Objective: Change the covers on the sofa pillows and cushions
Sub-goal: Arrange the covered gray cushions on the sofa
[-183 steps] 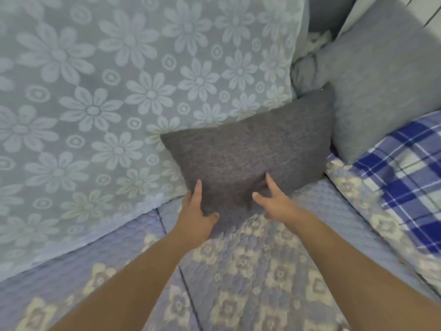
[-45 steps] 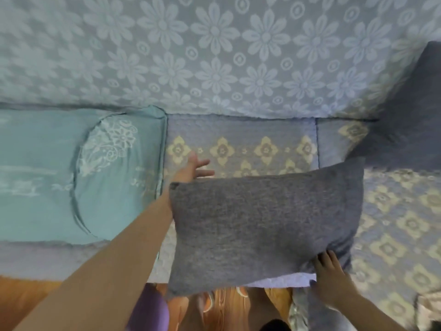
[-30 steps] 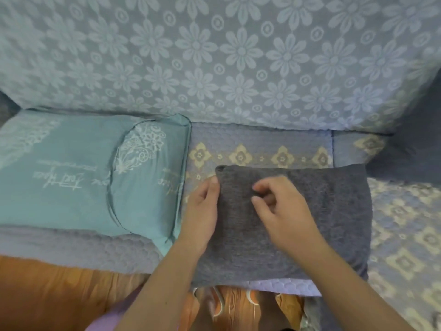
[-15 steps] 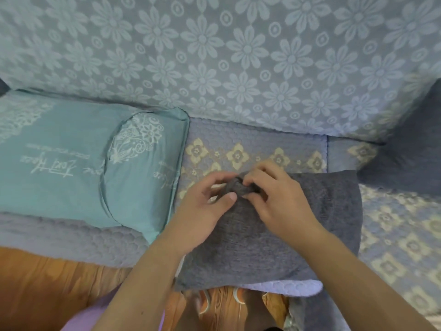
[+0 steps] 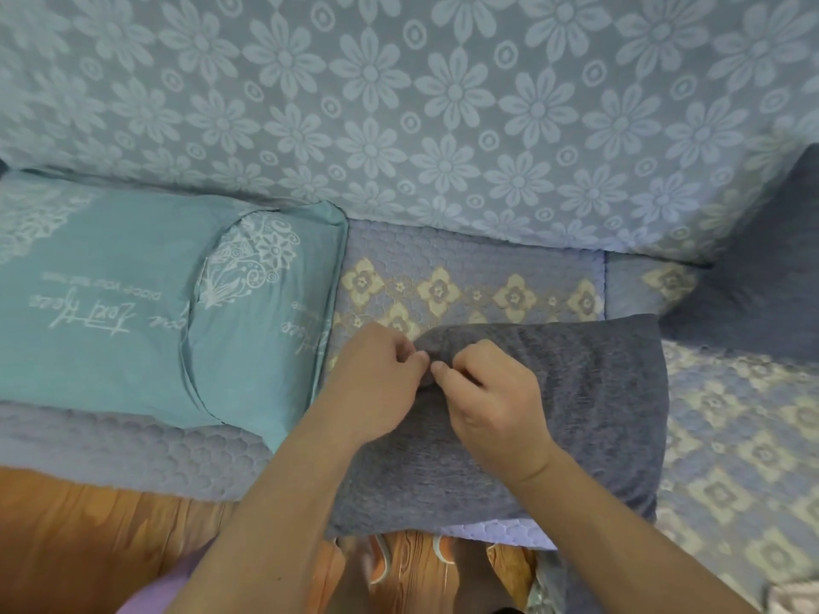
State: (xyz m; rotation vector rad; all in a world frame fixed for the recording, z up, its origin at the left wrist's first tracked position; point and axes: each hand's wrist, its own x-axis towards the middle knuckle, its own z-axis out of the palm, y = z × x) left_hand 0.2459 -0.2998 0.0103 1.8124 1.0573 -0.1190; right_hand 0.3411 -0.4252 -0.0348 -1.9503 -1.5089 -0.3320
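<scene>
A dark grey pillow (image 5: 594, 405) lies flat on the quilted sofa seat (image 5: 469, 268), reaching over its front edge. My left hand (image 5: 376, 383) and my right hand (image 5: 492, 396) meet at the pillow's upper left corner. Both pinch the grey cover fabric there, fingers curled, thumbs nearly touching. What lies between the fingertips is hidden. To the left lies a teal pillow (image 5: 119, 321) with white floral print and lettering.
A pale blue floral throw (image 5: 399, 108) covers the sofa back. Another dark grey cushion (image 5: 762, 277) leans in the right corner. The seat cover with yellow flowers (image 5: 744, 445) extends right. Orange wooden floor (image 5: 88, 534) lies below the sofa's front edge.
The grey pillow was carried from the corner and laid flat on the seat. Both hands moved to its upper left corner and pinch the fabric more tightly than half a second ago.
</scene>
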